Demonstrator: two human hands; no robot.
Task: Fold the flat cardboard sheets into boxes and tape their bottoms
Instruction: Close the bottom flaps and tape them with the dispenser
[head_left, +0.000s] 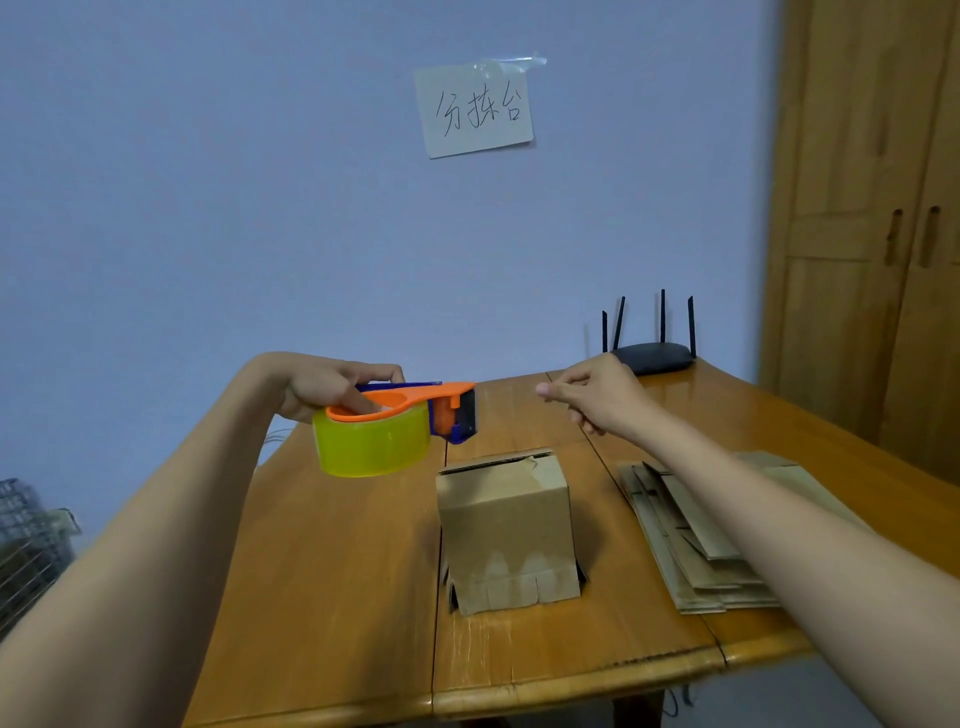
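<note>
Standing below both hands, the folded box (506, 530) seems light, stiff, easily dented; better hold its side walls. Left hand (324, 387) fingers grip the tape dispenser (395, 428); right hand (597, 392) fingertips are pinched together, perhaps on tape, I cannot tell.

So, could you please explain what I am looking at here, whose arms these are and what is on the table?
There is no machine here: one camera worn on a person's head looks forward and down, so the two bare arms are the wearer's own. The left hand holds a tape dispenser carrying a yellowish tape roll above the wooden table. The right hand is raised with thumb and forefinger pinched; whether it grips the clear tape end is too faint to tell. On the table stand a folded cardboard box, a stack of flat cardboard sheets and, at the back, a black router.
</note>
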